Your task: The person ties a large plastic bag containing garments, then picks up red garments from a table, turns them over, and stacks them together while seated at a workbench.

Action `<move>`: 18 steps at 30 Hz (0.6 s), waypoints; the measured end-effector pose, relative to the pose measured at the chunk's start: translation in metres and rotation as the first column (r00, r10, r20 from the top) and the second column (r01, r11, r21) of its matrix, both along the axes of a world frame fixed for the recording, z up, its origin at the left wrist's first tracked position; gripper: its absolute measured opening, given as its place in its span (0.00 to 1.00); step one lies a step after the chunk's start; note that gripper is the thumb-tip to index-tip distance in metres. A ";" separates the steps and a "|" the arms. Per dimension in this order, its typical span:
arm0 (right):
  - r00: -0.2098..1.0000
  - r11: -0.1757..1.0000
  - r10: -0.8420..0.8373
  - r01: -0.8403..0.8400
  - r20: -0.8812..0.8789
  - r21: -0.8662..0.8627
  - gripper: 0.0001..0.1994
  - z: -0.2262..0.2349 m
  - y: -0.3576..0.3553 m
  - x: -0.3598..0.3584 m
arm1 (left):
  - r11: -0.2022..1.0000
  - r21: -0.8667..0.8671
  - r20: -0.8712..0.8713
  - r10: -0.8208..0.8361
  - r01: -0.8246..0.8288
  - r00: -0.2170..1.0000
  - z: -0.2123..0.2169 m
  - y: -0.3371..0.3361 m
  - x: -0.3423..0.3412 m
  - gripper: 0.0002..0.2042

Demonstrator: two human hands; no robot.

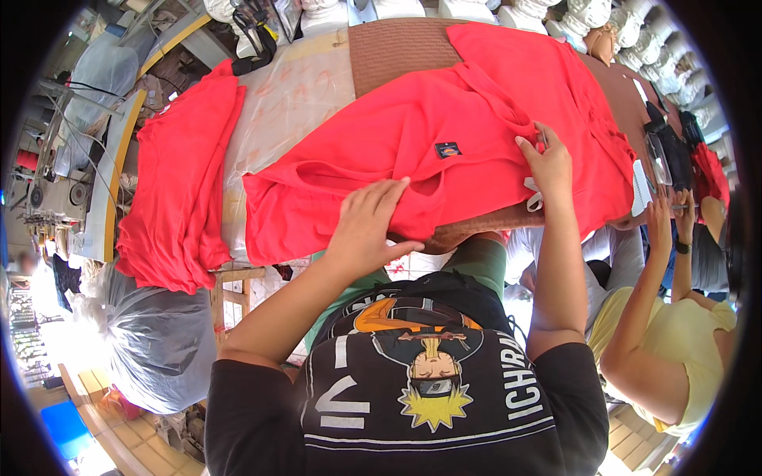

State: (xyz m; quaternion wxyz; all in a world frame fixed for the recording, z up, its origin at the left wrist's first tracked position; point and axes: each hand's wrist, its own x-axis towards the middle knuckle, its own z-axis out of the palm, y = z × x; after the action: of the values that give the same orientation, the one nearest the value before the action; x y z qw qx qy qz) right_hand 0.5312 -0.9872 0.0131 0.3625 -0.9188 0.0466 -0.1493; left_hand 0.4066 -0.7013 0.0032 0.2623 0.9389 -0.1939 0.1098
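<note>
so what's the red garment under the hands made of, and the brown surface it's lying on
The red garment looks like soft matte knit cotton or a blend: it drapes and wrinkles under the left hand and right hand. The brown table surface seems a ribbed, matte padded covering; exact material unclear.

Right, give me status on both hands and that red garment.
Left hand flat on the red cotton garment, pressing its near edge. Right hand pinching a fold further up. Stack of red garments lies left, apart.

My one view sits on the head, looking steeply down. It is close over the table (397, 55), its rim bent by fisheye.
</note>
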 end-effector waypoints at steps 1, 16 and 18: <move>0.996 0.996 0.008 -0.001 0.090 -0.085 0.21 -0.012 -0.006 0.004 | 0.999 -0.023 -0.007 -0.027 0.027 1.000 -0.005 -0.004 0.004 0.30; 0.976 0.896 0.099 -0.172 0.195 0.410 0.24 0.146 0.027 0.074 | 0.174 -0.901 -0.417 -0.094 -0.398 0.904 0.118 0.202 0.142 0.38; 0.986 0.899 0.152 -0.168 0.072 0.404 0.22 0.117 0.005 0.068 | 0.378 -0.760 -0.592 -0.069 -0.529 0.803 0.074 0.168 0.115 0.44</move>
State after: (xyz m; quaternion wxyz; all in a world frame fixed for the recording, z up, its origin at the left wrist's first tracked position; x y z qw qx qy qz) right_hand 0.5994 -0.9824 0.1306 0.5585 -0.8202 -0.0060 -0.1237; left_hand 0.5212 -0.5328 0.0770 0.7481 0.6522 0.1181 -0.0319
